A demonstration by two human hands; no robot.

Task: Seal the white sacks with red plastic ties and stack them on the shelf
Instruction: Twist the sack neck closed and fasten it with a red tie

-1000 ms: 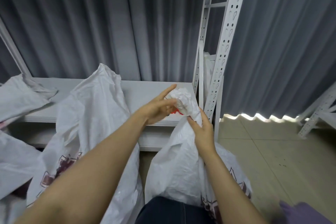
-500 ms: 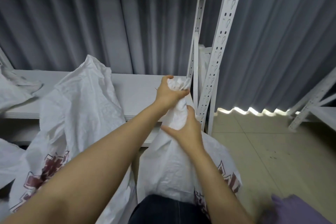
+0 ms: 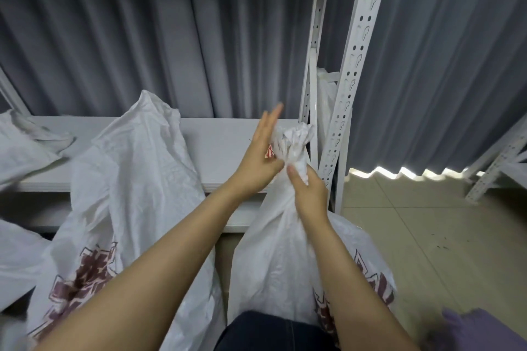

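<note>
Closest in at 6 o'clock, a strip of dark trousers (image 3: 271, 330), with a blurred purple object (image 3: 484, 330) at 5 o'clock. Just beyond, upright at centre, the white sack (image 3: 273, 259) with maroon print, gathered at the top into a crumpled neck. Gripping that neck from below with the right hand (image 3: 309, 194), fingers and thumb curled tight round the bunched fabric. Pressing against the neck's 9 o'clock side with the left hand (image 3: 262, 159), fingers straight and pointing up, thumb laid on the fabric. Between that palm and the bunched top, a glimpse of red plastic tie (image 3: 268, 151), too hidden to say whether fastened. At 8 o'clock, in front of the shelf edge, a second white sack (image 3: 128, 179), top slack and crumpled. Farther out at 9 o'clock, more white sacks (image 3: 25, 145) lying on the shelf (image 3: 222, 145). At 1 o'clock, the rack's perforated white upright (image 3: 350, 80); at 3 o'clock, pale tiled floor (image 3: 427, 236). Behind everything, a grey pleated curtain (image 3: 114, 37)
</note>
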